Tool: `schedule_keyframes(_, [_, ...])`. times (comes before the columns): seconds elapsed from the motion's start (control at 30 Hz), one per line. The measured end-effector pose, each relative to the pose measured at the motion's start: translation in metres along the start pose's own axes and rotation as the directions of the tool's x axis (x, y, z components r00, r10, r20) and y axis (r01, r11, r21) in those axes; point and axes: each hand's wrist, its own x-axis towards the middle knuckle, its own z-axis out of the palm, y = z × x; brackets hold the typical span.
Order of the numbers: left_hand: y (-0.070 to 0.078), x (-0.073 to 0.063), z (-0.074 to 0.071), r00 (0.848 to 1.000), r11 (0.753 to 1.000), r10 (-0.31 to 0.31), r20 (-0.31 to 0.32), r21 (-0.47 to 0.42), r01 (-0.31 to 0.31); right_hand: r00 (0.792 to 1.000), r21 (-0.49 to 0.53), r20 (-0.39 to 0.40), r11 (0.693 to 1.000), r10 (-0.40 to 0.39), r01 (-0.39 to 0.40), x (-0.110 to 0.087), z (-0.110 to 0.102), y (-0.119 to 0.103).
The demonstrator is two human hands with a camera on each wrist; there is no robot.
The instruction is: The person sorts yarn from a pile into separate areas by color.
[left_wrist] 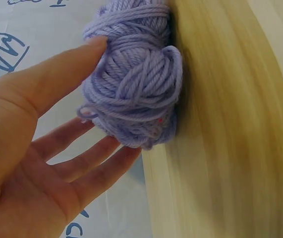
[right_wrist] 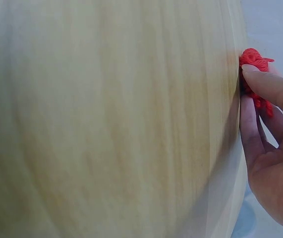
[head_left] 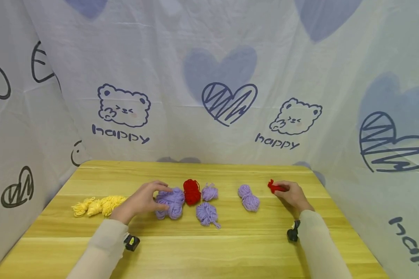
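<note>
Head view: yarn bundles on a wooden table (head_left: 209,254), with a red skein (head_left: 192,192) near their middle.
Well left of the red skein lie yellow bundles (head_left: 109,205), end to end. Nearer the red skein, the left hand (head_left: 143,200) has its thumb and fingers spread about a large lilac bundle (head_left: 175,205), thumb tip against it; whether they grip it, I cannot tell. This bundle sits just left of the red skein. Just right of the red skein is a small lilac bundle (head_left: 210,192); to its right and nearer the person, a tailed lilac bundle (head_left: 206,214). Farther right lies a narrow-waisted lilac skein (head_left: 248,198). Well right of the red skein, the right hand (head_left: 291,193) pinches a small red bundle (head_left: 276,188) between thumb and fingers.
</note>
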Motion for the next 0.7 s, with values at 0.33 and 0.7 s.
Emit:
schedule_keyframes(0.33, [0.0008, -0.0006, 0.0005, 1.000, 1.000, -0.008, -0.001, 0.024, 0.008, 1.000, 0.005, 0.000, 1.000, 0.003, -0.003, -0.0001, 0.0005, -0.0012])
schedule_keyframes(0.7, [-0.0031, -0.0010, 0.0015, 1.000, 0.999, -0.009, 0.004, 0.031, 0.009, 1.000, 0.003, -0.010, 1.000, 0.002, -0.002, -0.0006, 0.0017, -0.0011])
